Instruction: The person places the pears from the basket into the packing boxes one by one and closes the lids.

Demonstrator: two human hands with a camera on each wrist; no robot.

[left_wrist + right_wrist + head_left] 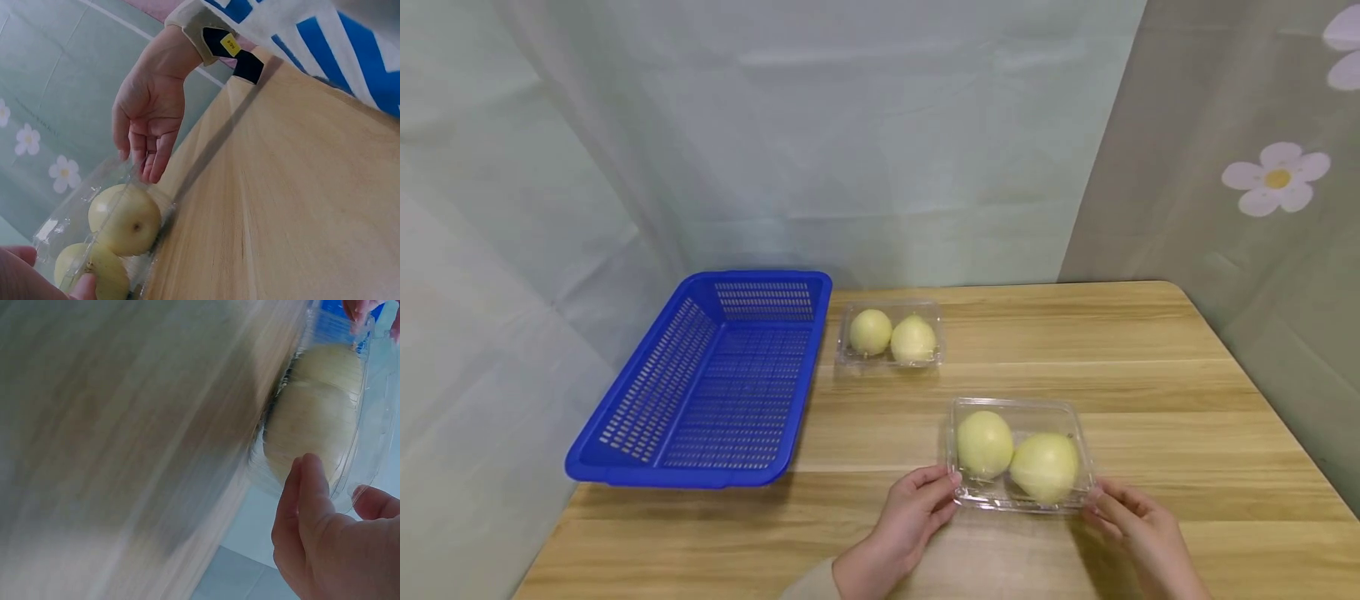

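Note:
A clear plastic box [1018, 498] with two pale yellow pears [1047, 468] inside is held between both hands near the table's front. At its near left corner, my left hand [913, 518] pinches the edge with the thumb on top. My right hand [1138, 527] grips the near right corner; in the right wrist view its fingertips [311, 467] lie against the box's side and the thumb on the rim. Whether the underside touches the table cannot be told. Behind it, a second clear box [887, 362] with two similar pears rests on the table, apart from both hands.
On the left of the wooden table [1150, 367] stands a blue perforated plastic basket [801, 400] with nothing in it. Pale curtains [880, 150] hang behind and at the sides, one printed with flowers.

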